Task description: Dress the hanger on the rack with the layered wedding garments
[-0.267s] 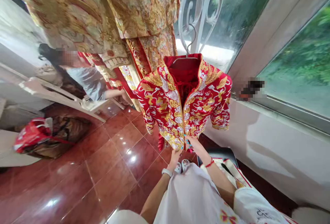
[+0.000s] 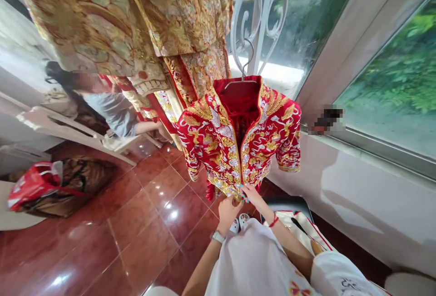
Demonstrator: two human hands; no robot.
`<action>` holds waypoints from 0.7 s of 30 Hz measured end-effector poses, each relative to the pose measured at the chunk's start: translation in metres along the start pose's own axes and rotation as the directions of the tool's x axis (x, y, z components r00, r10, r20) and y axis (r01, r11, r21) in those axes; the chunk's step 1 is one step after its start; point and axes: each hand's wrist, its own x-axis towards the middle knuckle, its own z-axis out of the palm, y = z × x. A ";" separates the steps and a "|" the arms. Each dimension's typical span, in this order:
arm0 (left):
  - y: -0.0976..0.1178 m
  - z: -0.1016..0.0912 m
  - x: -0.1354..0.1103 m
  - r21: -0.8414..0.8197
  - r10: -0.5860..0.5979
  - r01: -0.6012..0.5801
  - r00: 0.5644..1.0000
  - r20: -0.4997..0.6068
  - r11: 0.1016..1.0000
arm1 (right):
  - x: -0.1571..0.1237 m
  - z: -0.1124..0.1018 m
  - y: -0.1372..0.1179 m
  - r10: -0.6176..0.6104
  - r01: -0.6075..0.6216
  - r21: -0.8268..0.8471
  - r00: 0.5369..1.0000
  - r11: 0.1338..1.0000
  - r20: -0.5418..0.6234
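Observation:
A red embroidered jacket (image 2: 218, 137) with gold and silver patterns hangs from a metal hanger (image 2: 245, 66) in front of me. Its front edges meet low down and part toward the collar. At the bottom of the front opening, my left hand (image 2: 229, 210) has its fingers closed on the hem. Just above and to the right, my right hand (image 2: 252, 196), with turquoise nails, pinches the front edge of the jacket. The fingertips of both hands are partly hidden by the cloth and by each other.
Gold embroidered garments (image 2: 190, 18) hang at upper left. Behind the hanger stands a white scrollwork frame (image 2: 267, 18). A person (image 2: 112, 109) sits on the left near a white bench (image 2: 68, 130). A red bag (image 2: 32, 184) lies at far left, and a black chair (image 2: 293, 205) stands at right.
My left hand has turned and risen slightly, its back now more in view at the hem. My right hand stays on the front edge. The whole view has shifted a little.

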 end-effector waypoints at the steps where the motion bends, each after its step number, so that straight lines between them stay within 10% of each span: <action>1: 0.007 -0.003 0.004 0.123 0.057 -0.053 0.998 -0.035 0.991 | -0.005 0.002 -0.001 0.000 0.000 0.008 1.000 1.000 -0.001; 10: 0.038 0.004 0.037 0.387 0.162 -0.131 0.986 -0.048 0.913 | -0.008 0.010 -0.056 -0.035 0.035 0.113 0.999 0.993 -0.005; 21: 0.050 -0.002 0.053 0.331 0.101 -0.068 0.991 -0.085 0.941 | -0.013 0.019 -0.265 -0.459 0.440 0.397 0.887 0.806 -0.051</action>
